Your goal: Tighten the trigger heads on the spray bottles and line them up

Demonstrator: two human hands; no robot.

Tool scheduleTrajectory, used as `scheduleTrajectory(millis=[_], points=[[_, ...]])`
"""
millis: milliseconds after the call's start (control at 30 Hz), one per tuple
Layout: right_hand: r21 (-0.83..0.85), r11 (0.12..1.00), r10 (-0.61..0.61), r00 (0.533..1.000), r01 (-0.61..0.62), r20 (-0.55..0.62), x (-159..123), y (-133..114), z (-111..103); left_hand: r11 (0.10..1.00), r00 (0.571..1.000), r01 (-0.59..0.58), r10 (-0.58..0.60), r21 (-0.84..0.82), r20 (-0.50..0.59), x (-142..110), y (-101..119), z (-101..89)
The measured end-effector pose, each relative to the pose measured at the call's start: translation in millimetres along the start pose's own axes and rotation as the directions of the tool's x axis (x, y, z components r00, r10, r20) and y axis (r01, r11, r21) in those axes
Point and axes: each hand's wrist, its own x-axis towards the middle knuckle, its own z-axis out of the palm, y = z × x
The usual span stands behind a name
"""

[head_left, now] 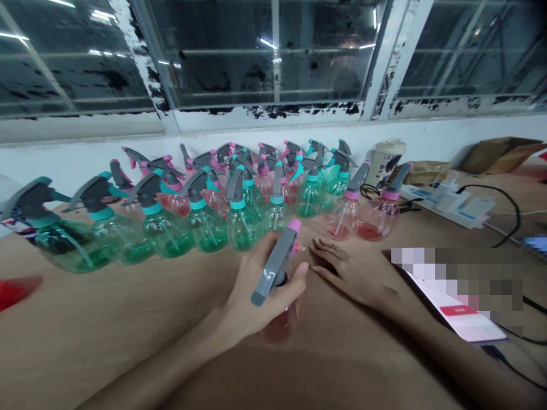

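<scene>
A: What sort of place does the picture show?

B: A small factory or assembly workshop. Across the middle of the frame, dozens of identical spray bottles (205, 222) stand massed in rows on a bare brown worktable (106, 330), green ones toward the left, pink ones (376, 219) right of centre.

A: Anything else that marks it as a workshop?

B: Along the top runs a row of grimy windows (273, 51) with peeling white paint on the frames. At the right, a white power strip (453, 205) with black cables lies beside cardboard boxes (499, 152).

Bottle rows (205, 222) block rear; table (128, 324) front-left open.
</scene>
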Motion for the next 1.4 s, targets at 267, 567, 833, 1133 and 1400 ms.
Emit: scheduleTrajectory(millis=[267, 567, 833, 1133, 1400], points=[[-0.028, 1.000, 0.013, 1.000, -0.013, 0.010, -0.1, -5.2, -4.3, 1.000, 1.000, 0.004, -0.004, -0.018, 0.019, 1.9, -3.5, 0.5], [-0.037, 0.999, 0.003, 1.000, -0.003, 0.010, 0.0, -3.4, -2.8, 0.999, 0.999, -0.043, 0.043, -0.003, -0.023, -0.5, -5.6, -1.3], [-0.021, 1.000, -0.010, 1.000, 0.009, -0.003, 0.1, -1.7, -1.2, 0.999, 0.998, 0.010, -0.008, 0.033, -0.068, -4.9, -3.4, 1.9], [-0.022, 1.000, 0.005, 1.000, -0.005, 0.005, -0.4, -2.3, -1.9, 0.999, 0.999, -0.023, 0.023, 0.022, -0.033, -2.8, -4.1, -0.2], [-0.008, 0.996, 0.087, 0.994, -0.088, -0.059, -3.9, -0.6, 3.4, 1.000, 1.000, -0.003, 0.003, 0.012, 0.008, 1.0, -4.5, -1.3]])
